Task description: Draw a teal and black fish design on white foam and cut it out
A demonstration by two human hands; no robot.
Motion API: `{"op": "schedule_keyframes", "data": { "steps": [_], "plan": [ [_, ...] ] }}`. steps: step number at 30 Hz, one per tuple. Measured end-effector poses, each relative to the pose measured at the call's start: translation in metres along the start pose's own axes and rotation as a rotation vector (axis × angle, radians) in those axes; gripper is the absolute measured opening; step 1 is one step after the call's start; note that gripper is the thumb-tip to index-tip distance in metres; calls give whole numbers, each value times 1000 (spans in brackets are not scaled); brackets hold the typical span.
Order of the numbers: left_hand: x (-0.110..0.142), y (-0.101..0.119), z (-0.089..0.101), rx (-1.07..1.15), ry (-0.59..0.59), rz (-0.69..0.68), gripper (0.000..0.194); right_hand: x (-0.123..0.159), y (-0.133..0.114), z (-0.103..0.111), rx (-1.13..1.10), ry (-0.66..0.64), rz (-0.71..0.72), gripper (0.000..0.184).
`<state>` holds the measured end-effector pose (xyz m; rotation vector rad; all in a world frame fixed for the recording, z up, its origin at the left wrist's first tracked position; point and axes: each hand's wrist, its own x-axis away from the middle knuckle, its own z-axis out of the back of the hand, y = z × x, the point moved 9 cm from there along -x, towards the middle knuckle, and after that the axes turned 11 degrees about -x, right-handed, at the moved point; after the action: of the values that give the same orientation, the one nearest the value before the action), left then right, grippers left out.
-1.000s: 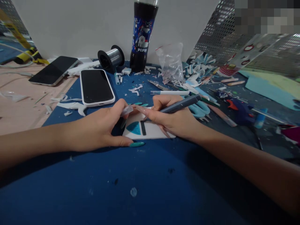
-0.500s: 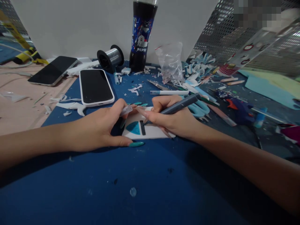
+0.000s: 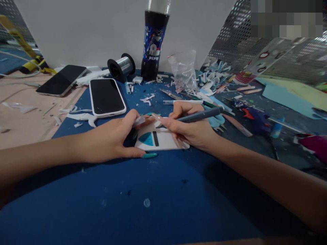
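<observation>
White board [image 3: 165,143] flat on blue work surface [image 3: 122,190], between both hands. Left hand [image 3: 109,139] spread around its 9 o'clock end, thumb at 6 o'clock edge, fingers toward 12; can't tell if it grips. Right hand [image 3: 190,126] at 3 o'clock pinches grey pen [image 3: 200,114], tip end over board, contact unclear. Teal shape [image 3: 146,139] and dark strip [image 3: 155,139] on board. Phone [image 3: 107,97] at 10, Pepsi bottle [image 3: 154,44] at 12.

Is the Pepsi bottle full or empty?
Neither; the Pepsi bottle is partly full: dark drink below, clear plastic above it.
</observation>
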<state>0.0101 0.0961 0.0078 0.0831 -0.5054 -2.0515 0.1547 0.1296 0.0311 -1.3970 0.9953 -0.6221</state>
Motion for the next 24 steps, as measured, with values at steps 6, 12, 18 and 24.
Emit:
{"op": "schedule_keyframes", "data": {
  "steps": [6, 12, 18, 24],
  "plan": [
    [2, 2, 1, 44, 12, -52, 53, 6, -1, 7, 2, 50, -17, 56],
    [1, 0, -1, 13, -15, -17, 54, 4, 2, 9, 30, 34, -47, 47],
    [0, 1, 3, -15, -12, 12, 55, 5, 6, 7, 67, 10, -85, 54],
    [1, -6, -1, 20, 16, -2, 56, 5, 5, 6, 81, -20, -100, 51]
  ]
}}
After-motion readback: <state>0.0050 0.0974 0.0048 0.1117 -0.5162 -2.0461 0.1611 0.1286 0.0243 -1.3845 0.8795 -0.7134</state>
